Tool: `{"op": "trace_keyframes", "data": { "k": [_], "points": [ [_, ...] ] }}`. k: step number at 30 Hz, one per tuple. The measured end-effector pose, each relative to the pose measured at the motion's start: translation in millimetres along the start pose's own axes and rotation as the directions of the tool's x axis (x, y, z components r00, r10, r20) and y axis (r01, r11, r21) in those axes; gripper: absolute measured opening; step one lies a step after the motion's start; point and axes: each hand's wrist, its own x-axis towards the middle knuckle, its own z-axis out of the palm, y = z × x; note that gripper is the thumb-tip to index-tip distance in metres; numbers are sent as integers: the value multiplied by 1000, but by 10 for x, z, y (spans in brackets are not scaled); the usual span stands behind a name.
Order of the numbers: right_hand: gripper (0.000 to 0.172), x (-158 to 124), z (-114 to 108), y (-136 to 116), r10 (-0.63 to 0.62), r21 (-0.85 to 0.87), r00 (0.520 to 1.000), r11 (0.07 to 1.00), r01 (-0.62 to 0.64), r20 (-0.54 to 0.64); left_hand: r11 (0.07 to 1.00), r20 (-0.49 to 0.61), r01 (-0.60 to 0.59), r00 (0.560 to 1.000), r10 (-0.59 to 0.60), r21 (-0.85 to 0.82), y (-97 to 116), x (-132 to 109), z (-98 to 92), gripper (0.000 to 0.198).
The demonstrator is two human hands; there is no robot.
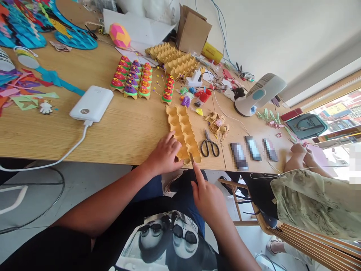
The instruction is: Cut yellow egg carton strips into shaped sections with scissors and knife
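Note:
A long tan cardboard egg carton piece (pixel 186 131) lies cup-patterned side up at the table's front edge. My left hand (pixel 166 152) grips its near left side, fingers over the rim and thumb at the near end. In my right hand (pixel 207 195) is a knife (pixel 192 159) with a thin dark blade, index finger stretched along it. The blade's tip touches the carton's near end; how deep it goes I cannot tell. Black-handled scissors (pixel 209 145) lie just right of the carton. Most of the knife's handle is hidden in my palm.
Painted egg-cup rows (pixel 131 79) and more bare egg carton (pixel 180 62) stand farther back. A white power bank (pixel 91 103) with a cable sits left. Carton scraps (pixel 218 124), a small white fan (pixel 259 94) and a seated person's hands (pixel 299 156) are to the right.

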Motion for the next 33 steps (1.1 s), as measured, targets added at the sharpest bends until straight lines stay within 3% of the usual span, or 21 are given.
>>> {"op": "trace_keyframes", "data": {
  "k": [4, 12, 20, 27, 33],
  "points": [
    [63, -111, 25, 51, 7, -5, 1000, 1000, -7, 15, 1000, -6, -11, 1000, 11, -7, -8, -6, 14, 35],
    [63, 133, -78, 12, -29, 24, 1000, 999, 29, 3, 999, -10, -8, 1000, 8, 38, -20, 2, 34, 35],
    [64, -100, -18, 88, -5, -12, 999, 1000, 6, 51, 1000, 3, -16, 1000, 16, -21, -19, 5, 4, 33],
    [65, 127, -94, -23, -7, -4, 1000, 1000, 7, 30, 998, 1, 5, 1000, -5, -59, -11, 16, -1, 33],
    [65, -87, 36, 83, -12, -15, 999, 1000, 13, 49, 1000, -4, -1, 1000, 1, 0, 6, 0, -1, 33]
  ]
}}
